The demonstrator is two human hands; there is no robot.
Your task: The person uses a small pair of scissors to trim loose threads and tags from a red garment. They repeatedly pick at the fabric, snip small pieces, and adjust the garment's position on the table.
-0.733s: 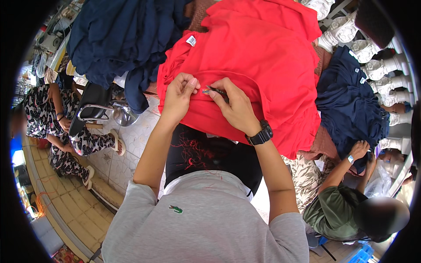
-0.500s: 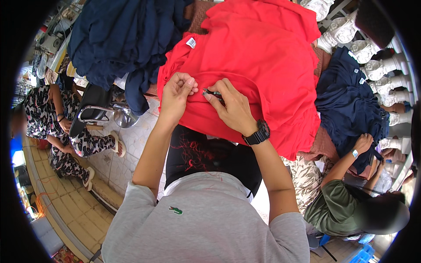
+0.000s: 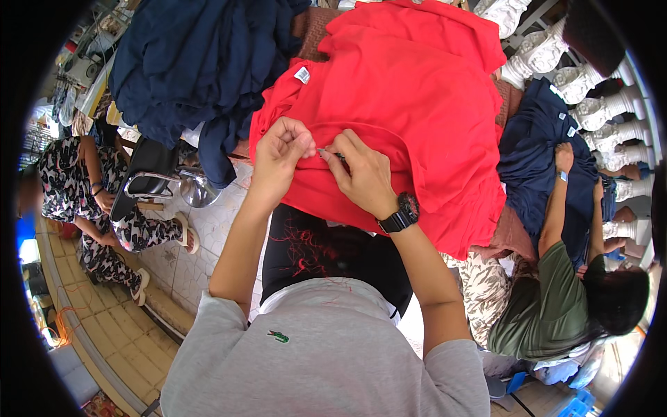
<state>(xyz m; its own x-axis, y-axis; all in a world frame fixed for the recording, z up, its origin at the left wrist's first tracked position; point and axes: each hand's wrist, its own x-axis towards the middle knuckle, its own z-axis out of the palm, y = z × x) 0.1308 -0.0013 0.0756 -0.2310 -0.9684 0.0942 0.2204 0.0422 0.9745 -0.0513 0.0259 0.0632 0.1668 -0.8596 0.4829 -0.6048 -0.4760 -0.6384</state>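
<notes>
Small snips above red cloth, by the lap
Right hand grips them; left hand pinches closed, on what I cannot tell. Best angle them away from fabric.

A small metal-tipped tool juts from the right hand toward the left hand; rumpled red fabric spreads beneath both.

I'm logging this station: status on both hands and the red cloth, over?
Left hand pinched, contents unclear; right hand gripping small dark tool, tip near left hand. Red cloth beneath both. Loose red threads on lap.
</notes>
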